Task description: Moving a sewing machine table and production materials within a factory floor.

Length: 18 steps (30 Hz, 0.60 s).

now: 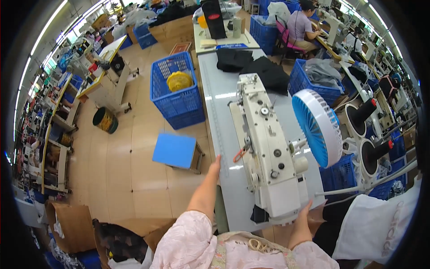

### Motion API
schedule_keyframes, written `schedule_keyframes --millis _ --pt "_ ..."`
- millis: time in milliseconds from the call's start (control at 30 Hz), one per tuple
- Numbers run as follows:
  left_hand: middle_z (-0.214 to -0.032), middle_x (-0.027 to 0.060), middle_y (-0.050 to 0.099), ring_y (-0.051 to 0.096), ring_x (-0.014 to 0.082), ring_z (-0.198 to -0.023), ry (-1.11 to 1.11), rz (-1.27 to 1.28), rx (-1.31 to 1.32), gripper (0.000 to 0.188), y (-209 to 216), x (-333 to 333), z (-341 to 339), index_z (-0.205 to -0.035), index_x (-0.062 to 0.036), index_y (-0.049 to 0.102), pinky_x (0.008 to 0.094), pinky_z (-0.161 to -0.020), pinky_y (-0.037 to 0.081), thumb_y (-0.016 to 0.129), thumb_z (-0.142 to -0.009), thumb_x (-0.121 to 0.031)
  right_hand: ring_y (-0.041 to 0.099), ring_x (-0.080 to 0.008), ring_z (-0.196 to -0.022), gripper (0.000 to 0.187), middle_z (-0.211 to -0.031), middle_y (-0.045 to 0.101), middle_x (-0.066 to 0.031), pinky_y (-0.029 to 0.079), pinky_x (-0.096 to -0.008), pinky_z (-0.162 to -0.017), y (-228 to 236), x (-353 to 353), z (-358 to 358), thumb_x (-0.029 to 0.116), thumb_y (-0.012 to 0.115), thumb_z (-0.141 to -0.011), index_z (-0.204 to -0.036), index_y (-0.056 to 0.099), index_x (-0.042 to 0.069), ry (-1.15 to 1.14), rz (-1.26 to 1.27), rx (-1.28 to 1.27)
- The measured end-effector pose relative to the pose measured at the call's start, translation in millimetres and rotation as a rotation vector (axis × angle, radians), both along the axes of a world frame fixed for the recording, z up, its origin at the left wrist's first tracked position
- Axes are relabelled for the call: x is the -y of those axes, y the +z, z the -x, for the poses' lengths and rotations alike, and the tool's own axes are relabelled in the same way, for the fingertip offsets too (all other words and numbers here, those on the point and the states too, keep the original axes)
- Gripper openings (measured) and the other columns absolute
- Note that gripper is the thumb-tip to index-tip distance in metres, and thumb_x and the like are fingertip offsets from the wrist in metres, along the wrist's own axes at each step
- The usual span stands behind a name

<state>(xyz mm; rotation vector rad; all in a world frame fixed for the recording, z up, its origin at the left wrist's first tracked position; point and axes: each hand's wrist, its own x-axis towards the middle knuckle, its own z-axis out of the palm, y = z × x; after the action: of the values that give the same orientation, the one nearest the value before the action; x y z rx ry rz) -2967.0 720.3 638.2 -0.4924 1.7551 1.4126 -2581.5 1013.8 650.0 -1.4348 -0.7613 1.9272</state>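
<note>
A white industrial sewing machine stands on the grey sewing table in front of me. My left hand is at the table's left edge, thumb up, its other fingers mostly hidden below the edge. On the opposite side my right hand grips the table's right edge near the close end of the machine, thumb showing. Orange-handled thread snips rest beside the machine. Dark fabric pieces lie at the table's far end, and a small black piece is at the near end.
Left of the table are a blue-topped stool and a blue crate with a yellow basket. A blue-and-white fan and black thread cones stand at the right. Another person sits at far right.
</note>
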Motion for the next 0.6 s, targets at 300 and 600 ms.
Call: schedule_keyframes --millis 300,600 --pt "-0.112 0.0211 0.052 0.053 0.0285 -0.101 0.201 -0.191 -0.001 0.088 -49.4 -11.0 -1.8 -0.113 0.0176 0.042 0.0381 -0.084 0.043 0.051 -0.075 -0.062 0.036 -0.0307 -0.119 0.089 -0.132 0.037 -0.0134 0.025 -0.0392 -0.100 -48.0 -35.1 -22.6 0.069 0.040 -0.075 -0.131 0.030 0.000 -0.038 -0.058 0.134" --pt "-0.115 0.0182 0.051 0.051 0.0276 -0.104 0.207 -0.339 0.092 0.075 -34.6 8.5 3.3 -0.116 0.0135 0.041 0.0380 -0.087 0.043 0.052 -0.081 -0.052 0.047 -0.0298 -0.107 0.066 -0.119 0.049 -0.0172 0.037 -0.0379 -0.090 -56.4 -34.8 -8.0 0.051 0.050 -0.078 -0.121 0.045 0.000 -0.220 -0.008 0.138"
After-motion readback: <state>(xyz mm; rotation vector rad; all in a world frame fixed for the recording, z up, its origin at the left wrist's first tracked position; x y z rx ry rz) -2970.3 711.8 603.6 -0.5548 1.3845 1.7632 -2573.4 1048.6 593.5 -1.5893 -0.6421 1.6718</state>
